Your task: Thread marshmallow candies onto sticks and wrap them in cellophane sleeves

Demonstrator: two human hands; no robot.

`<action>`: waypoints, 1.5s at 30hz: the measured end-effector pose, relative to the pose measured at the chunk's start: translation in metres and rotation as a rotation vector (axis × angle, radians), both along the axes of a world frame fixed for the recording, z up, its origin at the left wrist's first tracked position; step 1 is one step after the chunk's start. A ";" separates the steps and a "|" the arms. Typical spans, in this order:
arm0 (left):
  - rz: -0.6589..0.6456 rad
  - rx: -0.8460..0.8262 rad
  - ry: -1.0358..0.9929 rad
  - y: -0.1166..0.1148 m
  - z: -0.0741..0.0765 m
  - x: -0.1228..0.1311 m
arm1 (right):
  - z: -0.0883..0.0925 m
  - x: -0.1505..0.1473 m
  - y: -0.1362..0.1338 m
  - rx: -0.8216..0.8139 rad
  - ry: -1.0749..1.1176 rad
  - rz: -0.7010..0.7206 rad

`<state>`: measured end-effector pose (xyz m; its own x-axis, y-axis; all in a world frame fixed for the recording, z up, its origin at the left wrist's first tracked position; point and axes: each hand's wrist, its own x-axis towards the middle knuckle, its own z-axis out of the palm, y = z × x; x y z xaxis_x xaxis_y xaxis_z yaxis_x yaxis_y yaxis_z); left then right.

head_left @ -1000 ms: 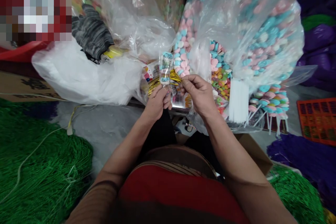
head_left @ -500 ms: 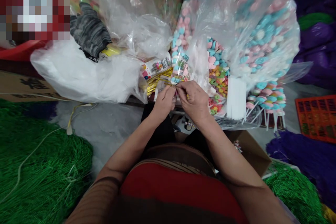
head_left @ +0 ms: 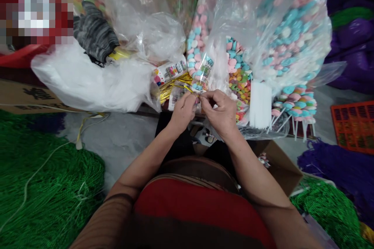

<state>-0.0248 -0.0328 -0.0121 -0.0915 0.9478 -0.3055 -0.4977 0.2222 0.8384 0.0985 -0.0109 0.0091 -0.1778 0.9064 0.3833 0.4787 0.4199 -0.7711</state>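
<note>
A small clear printed candy bag [head_left: 205, 71] stands up from my fingertips, with blue and white candy at its lower end. My left hand [head_left: 184, 113] is closed in a pinch on the gathered neck of this bag. Close beside it, my right hand [head_left: 220, 111] pinches at the same neck, on what looks like a thin gold twist tie; the fingers mostly cover it. Loose gold twist ties [head_left: 169, 90] lie just beyond my left hand. Flat printed bags [head_left: 172, 71] rest behind them.
Large clear bags of pink and blue candies [head_left: 288, 42] fill the back right. White sticks [head_left: 260, 105] and finished candy lollipops [head_left: 298, 103] are at the right. A white plastic bag [head_left: 96, 81] and a grey knitted glove [head_left: 95, 33] lie left. An open carton [head_left: 276, 167] stands below right.
My right hand's thumb and fingers have opened into a wider loop, still pinching at the bag's neck. The small bag leans more to the right. The whole view has shifted slightly.
</note>
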 end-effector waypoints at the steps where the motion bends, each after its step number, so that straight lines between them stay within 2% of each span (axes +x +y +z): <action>1: -0.013 0.014 -0.026 0.000 0.003 0.001 | 0.001 0.002 0.000 -0.042 0.047 0.002; 5: -0.113 0.008 -0.134 -0.003 0.019 0.008 | -0.001 0.012 0.000 -0.312 0.293 0.015; 7: -0.199 -0.022 -0.173 -0.004 0.025 0.009 | -0.004 0.018 -0.001 -0.396 0.359 0.021; 12: -0.492 -0.147 -0.310 -0.007 0.033 0.006 | -0.006 0.036 -0.004 -0.471 0.414 0.116; 16: -0.664 -0.255 -0.445 -0.012 0.037 0.006 | 0.002 0.049 -0.004 -0.499 0.482 0.296; 18: -0.702 -0.288 -0.490 -0.014 0.039 0.008 | 0.003 0.054 -0.004 -0.557 0.483 0.394; 21: -0.659 -0.281 -0.533 -0.015 0.040 0.012 | -0.005 0.055 -0.003 -0.589 0.512 0.396; 25: -0.555 -0.221 -0.521 -0.011 0.040 0.015 | -0.024 0.047 0.001 -0.475 0.564 0.171; 27: -0.530 -0.209 -0.494 -0.009 0.040 0.014 | -0.027 0.042 0.002 -0.432 0.555 0.105; 30: -0.552 -0.216 -0.498 -0.006 0.041 0.012 | -0.020 0.040 0.002 -0.434 0.532 0.157; 35: -0.612 -0.259 -0.511 -0.006 0.042 0.010 | -0.010 0.042 -0.001 -0.552 0.557 0.328; 37: -0.615 -0.279 -0.498 -0.006 0.041 0.010 | -0.013 0.042 0.000 -0.566 0.581 0.312; 39: -0.599 -0.286 -0.474 -0.006 0.039 0.012 | -0.017 0.039 0.001 -0.546 0.577 0.237; 42: -0.506 -0.234 -0.402 -0.006 0.037 0.018 | -0.023 0.034 0.003 -0.444 0.533 0.092; 45: -0.303 -0.143 -0.289 -0.004 0.034 0.025 | -0.022 0.027 0.002 -0.284 0.428 -0.012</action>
<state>0.0000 -0.0365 0.0224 0.2924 0.8650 -0.4078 -0.6019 0.4978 0.6244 0.1253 -0.0090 -0.0134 -0.0474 0.9863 0.1581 0.0985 0.1621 -0.9818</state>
